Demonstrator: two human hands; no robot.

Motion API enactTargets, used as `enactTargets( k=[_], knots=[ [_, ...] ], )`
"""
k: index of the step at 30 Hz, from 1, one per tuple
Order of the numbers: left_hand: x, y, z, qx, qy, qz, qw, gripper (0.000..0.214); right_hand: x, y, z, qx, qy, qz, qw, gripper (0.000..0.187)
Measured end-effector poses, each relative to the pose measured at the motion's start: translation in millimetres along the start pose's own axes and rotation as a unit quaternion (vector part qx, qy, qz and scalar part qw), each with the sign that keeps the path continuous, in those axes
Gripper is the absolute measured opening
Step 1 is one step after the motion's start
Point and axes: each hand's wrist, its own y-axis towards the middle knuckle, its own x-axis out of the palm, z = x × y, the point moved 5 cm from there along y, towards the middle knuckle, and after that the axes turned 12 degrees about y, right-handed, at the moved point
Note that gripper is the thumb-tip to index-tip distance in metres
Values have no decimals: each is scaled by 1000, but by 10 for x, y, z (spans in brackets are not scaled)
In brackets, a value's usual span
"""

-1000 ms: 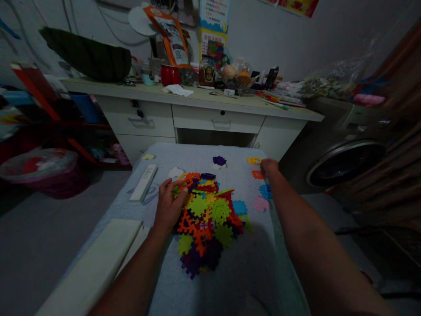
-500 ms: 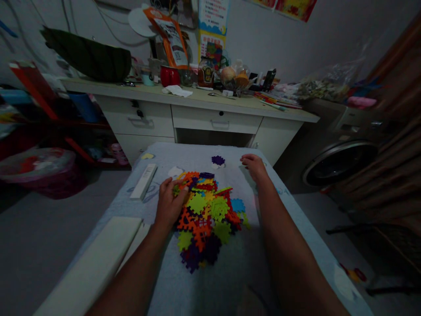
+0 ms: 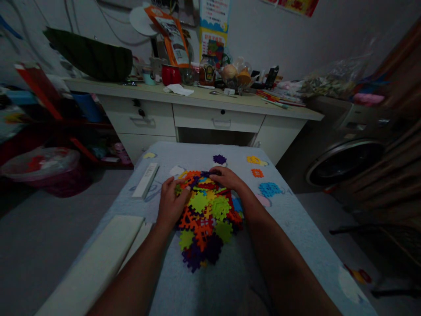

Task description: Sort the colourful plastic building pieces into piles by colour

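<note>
A heap of colourful plastic gear-shaped pieces (image 3: 198,202) lies mid-table, in orange, lime green, yellow, red, blue and purple. My left hand (image 3: 173,197) rests against the heap's left side, thumb and fingers apart, touching pieces near a small green one. At the heap's far edge, my right hand (image 3: 225,177) reaches in from the right. Its fingertips are apart and at a dark purple piece (image 3: 206,174). Beyond the heap sits a separate purple piece (image 3: 219,159). Along the right lie a yellow piece (image 3: 253,159), an orange piece (image 3: 257,173) and a blue cluster (image 3: 269,189).
A pale cloth (image 3: 283,259) covers the table. A narrow white box (image 3: 145,181) and a long white board (image 3: 95,259) lie on the left. Behind stands a white desk (image 3: 217,117) with a watermelon (image 3: 88,57) and jars; a washing machine (image 3: 348,153) is at right.
My right hand has moved left from the table's far right side onto the heap, uncovering the yellow, orange and blue pieces. My left hand stays almost still.
</note>
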Motion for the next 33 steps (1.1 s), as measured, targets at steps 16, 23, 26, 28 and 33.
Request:
enactTargets(
  k=[16, 23, 26, 28, 33],
  knots=[
    [7, 7, -13, 4, 4, 2, 1000, 35, -434, -98, 58, 24, 42, 161, 986, 21],
    [9, 8, -21, 5, 0, 3, 1000, 33, -382, -148, 204, 63, 80, 124, 987, 25],
    [19, 11, -30, 8, -1, 3, 1000, 33, -296, -152, 240, 80, 109, 83, 987, 27],
    [24, 11, -35, 6, 2, 4, 1000, 33, -302, -155, 252, 86, 105, 93, 986, 26],
    [23, 5, -30, 2, 1, 4, 1000, 32, -466, -72, 268, 59, 25, 187, 980, 19]
  ],
)
